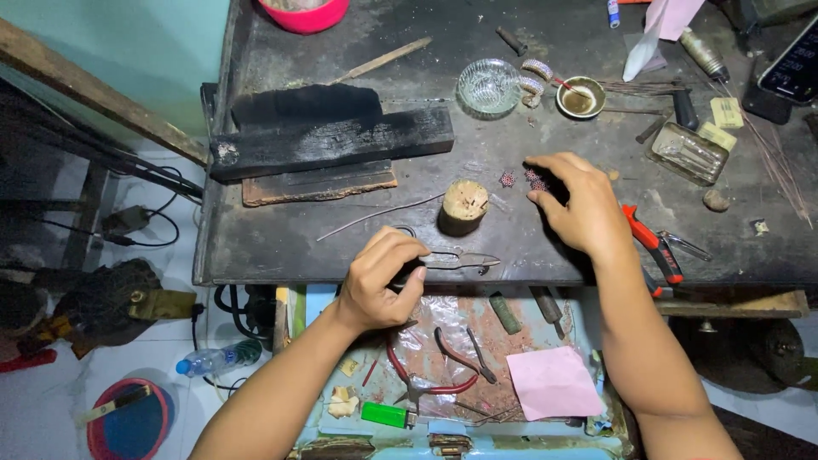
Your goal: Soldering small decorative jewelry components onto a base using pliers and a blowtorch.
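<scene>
Dark workbench: left hand closed on one pair of pliers, right hand fingers curled over two beaded pieces.

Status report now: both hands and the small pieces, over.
Left hand closed on small pliers. Right hand fingertips on small red beaded pieces. Wooden stub between the hands.

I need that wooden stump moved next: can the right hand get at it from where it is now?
Probably yes. The right hand rests on the bench by small beaded pieces, just beside the wooden stump, with bare benchtop between. The left hand, gripping pliers, sits nearer the bench edge, not blocking.
</scene>
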